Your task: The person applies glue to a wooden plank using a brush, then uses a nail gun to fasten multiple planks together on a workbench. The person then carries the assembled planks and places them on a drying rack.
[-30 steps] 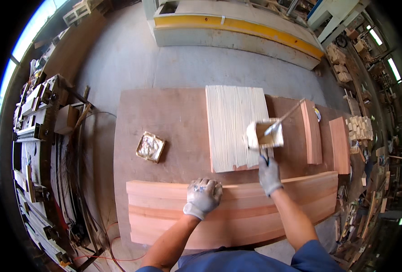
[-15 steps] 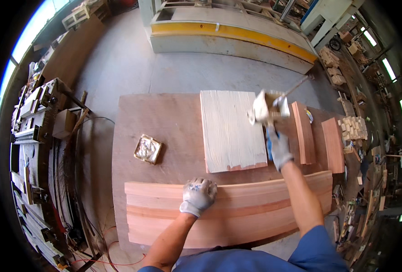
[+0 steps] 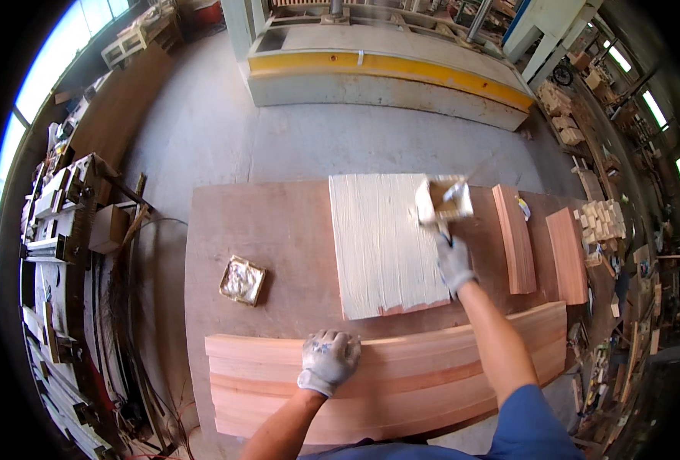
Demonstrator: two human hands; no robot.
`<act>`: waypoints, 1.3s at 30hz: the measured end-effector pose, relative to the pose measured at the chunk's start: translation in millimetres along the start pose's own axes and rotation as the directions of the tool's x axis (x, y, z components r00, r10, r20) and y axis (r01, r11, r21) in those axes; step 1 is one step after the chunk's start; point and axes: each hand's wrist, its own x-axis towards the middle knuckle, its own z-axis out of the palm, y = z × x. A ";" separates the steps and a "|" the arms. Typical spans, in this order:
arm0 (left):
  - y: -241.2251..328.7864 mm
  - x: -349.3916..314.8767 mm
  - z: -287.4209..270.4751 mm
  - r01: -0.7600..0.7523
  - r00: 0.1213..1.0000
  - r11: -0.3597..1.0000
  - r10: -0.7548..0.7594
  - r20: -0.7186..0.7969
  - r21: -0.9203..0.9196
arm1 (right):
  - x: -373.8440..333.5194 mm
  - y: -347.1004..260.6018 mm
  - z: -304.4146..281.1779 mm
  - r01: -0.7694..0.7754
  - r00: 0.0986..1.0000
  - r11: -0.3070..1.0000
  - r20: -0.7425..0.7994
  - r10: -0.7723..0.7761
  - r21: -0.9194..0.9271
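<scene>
My left hand, in a pale glove, is closed at the far edge of a row of pinkish wooden strips, fingers curled out of sight. My right hand, also gloved, grips the handle of a box-shaped glue spreader, whose open hopper is coated in cream-coloured glue. The spreader, blurred a little, is over the far right corner of a wooden panel. Ridged white glue covers nearly all of the panel; bare wood shows along its near edge. To the left lies a square, glue-smeared tray.
Everything lies on a brown board. Two reddish wood pieces stand apart on its right side. Beyond is a large machine with a yellow edge. A rack with metal bars stands left; stacked wood blocks are at right.
My right hand and the glue spreader have moved slightly left and nearer over the panel's far corner. The whole view has shifted a little; my left hand stays on the strips.
</scene>
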 end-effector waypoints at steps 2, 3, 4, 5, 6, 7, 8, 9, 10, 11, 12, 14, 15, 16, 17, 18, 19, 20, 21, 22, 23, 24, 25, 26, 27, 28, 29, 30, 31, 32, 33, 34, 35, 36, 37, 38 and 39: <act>0.9 1.2 2.0 -0.010 1.000 1.000 0.010 -0.007 0.007 | 71.1 -22.6 21.2 0.038 0.999 0.997 -0.020 -0.036 0.066; 2.1 3.0 3.0 -0.014 1.000 1.000 0.014 -0.008 0.009 | 97.1 -42.0 25.8 0.034 0.999 0.999 -0.041 -0.033 0.023; 3.3 5.6 4.1 -0.021 1.000 1.000 0.021 -0.008 0.009 | 123.9 -59.3 20.0 -0.049 0.998 0.998 -0.027 0.050 0.034; 4.1 5.6 4.0 -0.019 1.000 1.000 0.019 -0.005 0.009 | 136.5 -68.6 17.0 -0.135 0.991 0.990 -0.004 0.136 0.042; 1.6 1.9 1.5 -0.010 1.000 1.000 0.010 -0.018 0.014 | 124.1 -82.8 24.2 -0.120 0.993 0.988 -0.002 0.120 0.097; -0.7 0.4 0.2 -0.007 1.000 1.000 0.008 -0.028 0.017 | 107.9 -94.0 23.3 -0.106 0.994 0.982 -0.008 0.109 0.154; -1.5 2.0 1.2 -0.018 0.999 1.000 0.018 -0.037 0.009 | 86.3 -110.3 11.7 -0.088 0.995 0.974 -0.032 0.097 0.207; -4.3 3.0 2.6 -0.011 0.999 1.000 0.012 -0.038 0.027 | 64.3 -119.7 0.0 -0.124 0.992 0.966 0.004 0.127 0.225; -7.2 2.4 5.2 0.005 0.999 0.999 -0.003 -0.032 0.038 | 38.1 -121.5 -14.8 -0.171 0.985 0.957 0.043 0.165 0.233; -6.2 -3.3 6.9 0.027 1.000 0.999 -0.027 -0.009 0.045 | 8.5 -110.6 -29.9 -0.235 0.972 0.944 0.084 0.221 0.233; 0.2 1.9 0.3 -0.006 0.999 1.000 0.006 -0.050 0.005 | -20.7 -91.9 -49.8 -0.270 0.962 0.937 0.116 0.249 0.223; 2.7 -0.4 2.2 0.035 0.999 0.999 -0.034 0.009 -0.005 | -86.0 -69.7 -81.9 -0.350 0.934 0.915 0.146 0.325 0.202; 0.5 1.6 5.7 0.017 1.000 1.000 -0.018 -0.020 -0.021 | -116.4 -67.4 -94.6 -0.386 0.920 0.903 0.147 0.363 0.188; -2.2 0.1 5.8 0.031 0.999 0.999 -0.031 -0.010 -0.023 | -139.6 -60.6 -98.0 -0.414 0.909 0.898 0.127 0.397 0.150; -1.2 0.0 4.8 0.022 1.000 1.000 -0.022 -0.005 -0.022 | -162.6 -54.0 -105.3 -0.430 0.902 0.893 0.094 0.421 0.130; 0.2 1.7 4.7 0.011 1.000 1.000 -0.011 -0.002 -0.017 | -179.0 -49.2 -110.2 -0.450 0.893 0.886 0.071 0.444 0.112; 1.7 2.8 4.7 0.005 1.000 1.000 -0.005 -0.013 -0.020 | -191.8 -45.7 -112.8 -0.469 0.883 0.879 0.052 0.466 0.092; 3.4 4.0 4.1 -0.002 1.000 1.000 0.002 -0.019 -0.024 | -199.4 -42.6 -113.8 -0.491 0.871 0.868 0.031 0.490 0.073; 4.8 4.5 3.6 -0.005 1.000 1.000 0.005 -0.027 -0.026 | -200.7 -38.0 -112.0 -0.469 0.883 0.883 0.024 0.468 0.023; 6.0 3.8 3.1 0.002 1.000 1.000 -0.002 -0.013 -0.018 | -198.6 -30.4 -108.1 -0.444 0.896 0.896 0.022 0.444 -0.030; 5.5 4.4 1.7 0.008 1.000 1.000 -0.008 0.001 -0.006 | -192.5 -20.2 -101.6 -0.417 0.907 0.905 0.025 0.420 -0.079; 5.0 2.7 0.3 0.017 1.000 1.000 -0.017 0.016 0.009 | -177.7 -14.0 -92.4 -0.270 0.960 0.954 0.037 0.277 -0.134; 3.6 0.2 -0.3 0.025 1.000 1.000 -0.025 0.017 0.018 | -156.3 -13.3 -80.6 -0.199 0.977 0.972 0.056 0.207 -0.129; 4.5 -0.5 -1.7 0.026 0.999 0.999 -0.026 0.019 0.019 | -121.9 3.2 -72.3 -0.168 0.979 0.983 0.103 0.175 -0.073; 4.0 1.1 -2.8 0.024 1.000 0.999 -0.024 0.014 0.030 | -84.9 8.2 -51.3 -0.036 0.998 0.996 0.053 0.040 -0.080; 2.5 0.8 -4.2 0.038 0.999 0.999 -0.038 0.014 0.031 | -52.9 -13.9 -31.2 -0.045 0.995 0.993 0.093 0.035 0.111; 3.9 2.0 -4.2 0.035 0.999 0.999 -0.036 0.021 0.028 | -10.7 -14.4 -18.3 -0.005 0.997 0.992 0.076 -0.004 0.129; 7.2 4.8 -2.6 0.026 0.999 1.000 -0.026 0.033 0.017 | 31.0 -13.9 -10.9 0.034 0.998 0.989 0.049 -0.041 0.145; 10.4 6.2 -0.7 0.016 0.999 1.000 -0.017 0.034 0.010 | 69.1 -12.9 -6.8 0.212 0.977 0.977 -0.018 -0.211 0.024; 8.8 5.1 -0.2 0.028 0.999 1.000 -0.028 0.027 0.011 | 91.5 -38.8 3.5 0.051 0.999 0.998 0.007 -0.051 0.031; 6.0 4.2 -1.1 0.046 0.999 0.999 -0.046 0.012 0.014 | 99.0 -71.0 16.6 -0.106 0.994 0.994 0.041 0.105 0.031; 2.6 3.6 -1.9 0.048 0.999 0.999 -0.048 0.003 0.025 | 94.4 -93.1 25.6 -0.149 0.988 0.986 0.052 0.145 0.070; 1.4 2.2 -1.6 0.047 0.999 0.999 -0.047 0.001 0.025 | 87.4 -108.1 28.6 -0.197 0.980 0.975 0.055 0.192 0.100; 1.2 1.8 -1.6 0.041 0.999 0.999 -0.041 0.003 0.024 | 80.7 -114.7 28.1 -0.246 0.969 0.960 0.053 0.241 0.132; 1.6 3.6 -1.5 0.045 0.999 0.999 -0.045 0.010 0.020 | 80.0 -95.2 24.1 -0.166 0.986 0.984 0.029 0.164 0.062; 6.8 7.3 -0.2 0.038 0.999 0.999 -0.038 0.025 0.004 | 77.8 -57.3 8.3 -0.090 0.996 0.996 -0.004 0.090 -0.016; 10.3 9.0 1.4 0.038 0.999 0.999 -0.038 0.038 -0.010 | 67.6 -30.7 -4.7 -0.017 1.000 0.995 -0.023 0.014 -0.099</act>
